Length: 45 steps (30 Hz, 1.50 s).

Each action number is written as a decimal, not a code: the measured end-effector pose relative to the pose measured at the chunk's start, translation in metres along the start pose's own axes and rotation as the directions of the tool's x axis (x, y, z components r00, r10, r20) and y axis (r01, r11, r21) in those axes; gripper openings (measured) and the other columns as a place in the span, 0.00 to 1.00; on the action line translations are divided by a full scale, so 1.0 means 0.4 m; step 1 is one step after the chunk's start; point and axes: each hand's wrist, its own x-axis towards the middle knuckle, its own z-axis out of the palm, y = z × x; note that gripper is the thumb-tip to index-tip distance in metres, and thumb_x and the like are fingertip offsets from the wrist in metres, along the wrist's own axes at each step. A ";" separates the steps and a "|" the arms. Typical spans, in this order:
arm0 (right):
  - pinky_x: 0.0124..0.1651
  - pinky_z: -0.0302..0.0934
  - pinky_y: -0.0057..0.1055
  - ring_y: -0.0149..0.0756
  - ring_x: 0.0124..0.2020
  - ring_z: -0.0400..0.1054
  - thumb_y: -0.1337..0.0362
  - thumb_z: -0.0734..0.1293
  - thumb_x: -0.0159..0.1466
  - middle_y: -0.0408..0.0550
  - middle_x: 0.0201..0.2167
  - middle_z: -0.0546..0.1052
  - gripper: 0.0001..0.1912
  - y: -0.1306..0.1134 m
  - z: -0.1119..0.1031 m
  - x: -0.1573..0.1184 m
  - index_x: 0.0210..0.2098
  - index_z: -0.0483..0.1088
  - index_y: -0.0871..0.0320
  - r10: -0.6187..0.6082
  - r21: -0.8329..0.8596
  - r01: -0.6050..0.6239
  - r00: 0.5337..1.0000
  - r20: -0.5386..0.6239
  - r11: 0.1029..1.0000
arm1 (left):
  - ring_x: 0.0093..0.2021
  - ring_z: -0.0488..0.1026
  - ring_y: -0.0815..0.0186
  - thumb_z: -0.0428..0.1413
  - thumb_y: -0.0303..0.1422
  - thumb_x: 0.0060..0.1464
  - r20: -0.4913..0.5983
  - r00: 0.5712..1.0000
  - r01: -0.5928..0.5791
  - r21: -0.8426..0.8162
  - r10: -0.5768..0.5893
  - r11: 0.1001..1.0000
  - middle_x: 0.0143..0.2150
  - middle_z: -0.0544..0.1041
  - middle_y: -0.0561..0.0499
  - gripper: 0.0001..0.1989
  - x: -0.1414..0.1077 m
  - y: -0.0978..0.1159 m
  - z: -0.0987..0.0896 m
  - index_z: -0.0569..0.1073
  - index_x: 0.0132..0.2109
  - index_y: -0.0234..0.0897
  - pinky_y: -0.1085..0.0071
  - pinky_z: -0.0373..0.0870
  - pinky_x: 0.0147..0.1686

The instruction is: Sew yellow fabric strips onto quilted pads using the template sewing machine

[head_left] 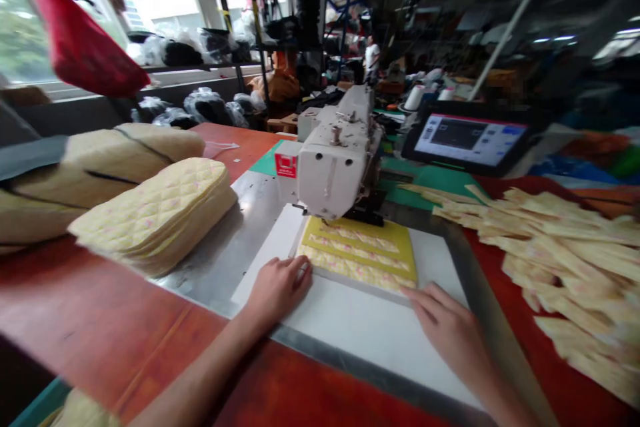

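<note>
A flat yellow template (360, 245) with long slots lies on a white plate (345, 327) beneath the head of a sewing machine (333, 167). Quilted cream fabric with pink spots (357, 268) shows through the slots and along the near edge. At the template's near left corner, my left hand (281, 287) has its fingers curled in and closed at the edge. My right hand (447, 320) lies at the near right corner, its fingers stretched out, the index fingertip touching the edge. The far part of the template is hidden under the machine head.
A stack of quilted fabric pieces (155, 217) sits on the left, with a tied cream bundle (130, 153) behind it. Loose fabric strips (565, 267) are heaped on the right. A control screen (470, 137) stands behind them. Farther back is a person (371, 57).
</note>
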 end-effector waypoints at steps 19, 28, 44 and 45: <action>0.39 0.61 0.36 0.49 0.45 0.69 0.82 0.58 0.63 0.66 0.46 0.76 0.19 0.365 -0.147 0.168 0.41 0.79 0.66 0.730 -0.639 -0.602 0.677 -0.091 0.479 | 0.28 0.78 0.61 0.46 0.45 0.67 0.074 0.992 0.105 -0.057 -0.101 0.993 0.28 0.81 0.52 0.19 -0.004 -0.023 0.005 0.78 0.52 0.44 0.72 0.63 0.26; 0.51 0.62 0.39 0.46 0.45 0.69 0.63 0.61 0.74 0.54 0.41 0.78 0.11 0.162 -0.321 0.210 0.42 0.75 0.58 0.231 -0.385 -0.410 0.871 -0.433 0.827 | 0.26 0.75 0.64 0.53 0.43 0.65 -0.072 0.997 0.014 -0.278 -0.035 0.961 0.30 0.80 0.52 0.15 -0.013 0.000 0.005 0.80 0.47 0.43 0.73 0.66 0.28; 0.26 0.57 0.25 0.29 0.25 0.66 0.46 0.81 0.50 0.37 0.24 0.72 0.29 -0.180 0.034 0.086 0.35 0.67 0.56 0.493 0.839 -0.527 0.770 0.404 0.136 | 0.37 0.77 0.64 0.70 0.50 0.47 0.456 0.887 0.457 -0.889 -0.069 0.001 0.36 0.81 0.47 0.24 0.060 0.248 0.038 0.81 0.40 0.33 0.71 0.73 0.40; 0.26 0.56 0.24 0.28 0.24 0.64 0.47 0.83 0.48 0.35 0.23 0.70 0.29 -0.186 0.047 0.071 0.35 0.67 0.56 0.509 0.837 -0.531 0.761 0.402 0.133 | 0.36 0.76 0.65 0.70 0.50 0.47 0.471 0.879 0.471 -0.882 -0.076 -0.017 0.35 0.81 0.48 0.23 0.053 0.248 0.047 0.80 0.38 0.33 0.73 0.72 0.39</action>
